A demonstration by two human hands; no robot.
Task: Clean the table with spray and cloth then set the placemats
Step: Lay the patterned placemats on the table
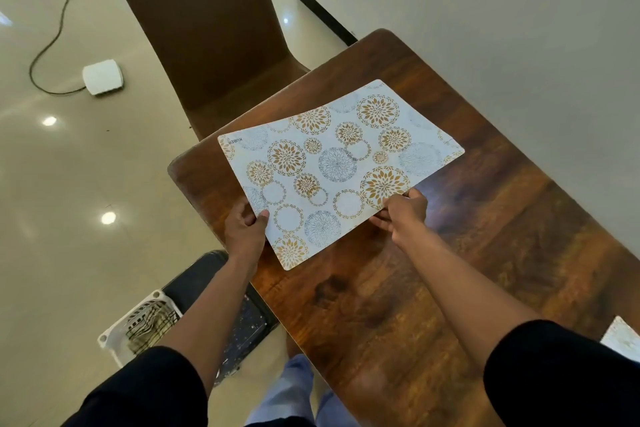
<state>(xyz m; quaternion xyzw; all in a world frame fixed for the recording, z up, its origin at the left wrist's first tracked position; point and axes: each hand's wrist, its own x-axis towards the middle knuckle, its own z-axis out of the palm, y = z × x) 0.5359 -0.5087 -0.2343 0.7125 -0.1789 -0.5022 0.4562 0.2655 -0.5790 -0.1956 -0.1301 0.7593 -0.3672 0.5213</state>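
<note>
A white placemat [337,163] printed with gold and grey flower circles lies over the far end of the dark wooden table [433,281]. Its near edge is lifted slightly. My left hand [244,229] grips its near left edge, thumb on top. My right hand [403,213] grips the near long edge further right. A corner of a second placemat [623,340] shows at the right edge of the view. No spray bottle or cloth is in view.
A brown chair [214,35] stands at the table's far end. On the tiled floor lie a white box with a black cable [103,77] and a white grille [138,326]. A dark stool [201,284] stands by the table's left side. The wall runs along the right.
</note>
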